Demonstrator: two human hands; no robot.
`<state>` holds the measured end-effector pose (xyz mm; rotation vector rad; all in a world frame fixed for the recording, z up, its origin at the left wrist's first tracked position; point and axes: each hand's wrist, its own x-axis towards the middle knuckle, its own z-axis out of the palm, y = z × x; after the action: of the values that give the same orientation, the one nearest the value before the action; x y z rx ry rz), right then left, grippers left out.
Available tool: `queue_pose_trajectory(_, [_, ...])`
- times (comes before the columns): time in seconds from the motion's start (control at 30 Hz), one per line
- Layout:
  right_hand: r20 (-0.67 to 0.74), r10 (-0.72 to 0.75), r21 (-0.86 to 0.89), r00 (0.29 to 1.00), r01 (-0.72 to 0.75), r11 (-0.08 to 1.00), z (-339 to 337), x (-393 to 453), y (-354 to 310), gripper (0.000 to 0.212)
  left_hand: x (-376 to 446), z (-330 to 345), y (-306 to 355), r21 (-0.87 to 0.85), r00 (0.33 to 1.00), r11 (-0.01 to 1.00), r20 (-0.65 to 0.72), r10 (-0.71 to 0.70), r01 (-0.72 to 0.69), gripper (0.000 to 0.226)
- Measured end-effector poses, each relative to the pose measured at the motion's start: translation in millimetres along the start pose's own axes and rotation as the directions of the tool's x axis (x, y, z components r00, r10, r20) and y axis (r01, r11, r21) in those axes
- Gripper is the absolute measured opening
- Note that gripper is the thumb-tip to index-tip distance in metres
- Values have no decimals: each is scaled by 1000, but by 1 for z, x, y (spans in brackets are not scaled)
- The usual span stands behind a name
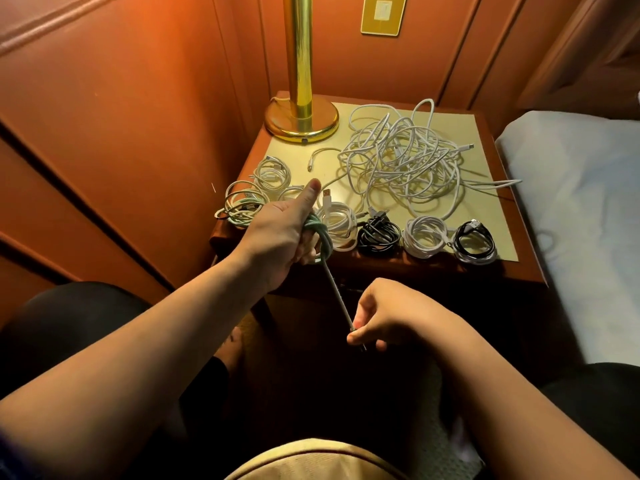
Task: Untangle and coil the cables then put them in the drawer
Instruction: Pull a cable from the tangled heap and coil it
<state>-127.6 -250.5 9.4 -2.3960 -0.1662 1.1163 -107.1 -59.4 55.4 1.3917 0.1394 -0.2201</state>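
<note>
My left hand point(282, 233) holds a pale green cable point(320, 237) wound in loops round its fingers, thumb pointing up, over the nightstand's front left edge. A straight stretch of that cable runs down to my right hand point(375, 315), which pinches its end in front of the nightstand. A big tangle of white cables point(403, 161) lies on the nightstand top point(485, 209). Several coiled cables sit along the front: white coils point(341, 225), point(427, 235), black coils point(379, 235), point(474, 242), and more white coils point(256, 192) at the left. The drawer front below is dark and hard to see.
A brass lamp base point(301, 121) stands at the back left corner of the nightstand. Orange padded wall panels point(138, 133) close in on the left and behind. A bed with a white sheet point(581, 209) lies to the right. My knees are below.
</note>
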Motion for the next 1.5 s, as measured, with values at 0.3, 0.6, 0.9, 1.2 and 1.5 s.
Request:
queue_pose_trajectory(0.3, [-196, -160, 80, 968, 178, 981, -2, -25, 5, 40, 0, -1, 12, 0, 988, 997, 134, 77, -78, 63])
queue_pose_trajectory(0.6, [-409, -225, 864, 884, 454, 217, -6, -43, -30, 36, -7, 17, -4, 198, 990, 977, 134, 53, -79, 78])
queue_pose_trajectory(0.9, [-225, -297, 871, 928, 328, 365, -6, -39, -32, 30, -9, 23, 3, 244, 958, 964, 233, -169, 111, 53])
queue_pose_trajectory(1.2, [-119, -363, 929, 924, 232, 287, -20, -45, -31, 45, -2, 22, 8, 218, 963, 970, 219, -160, 112, 42])
queue_pose_trajectory(1.5, [-295, -277, 940, 915, 329, 86, -22, -42, -37, 42, -9, 7, 25, 276, 939, 961, 337, -64, -34, 53])
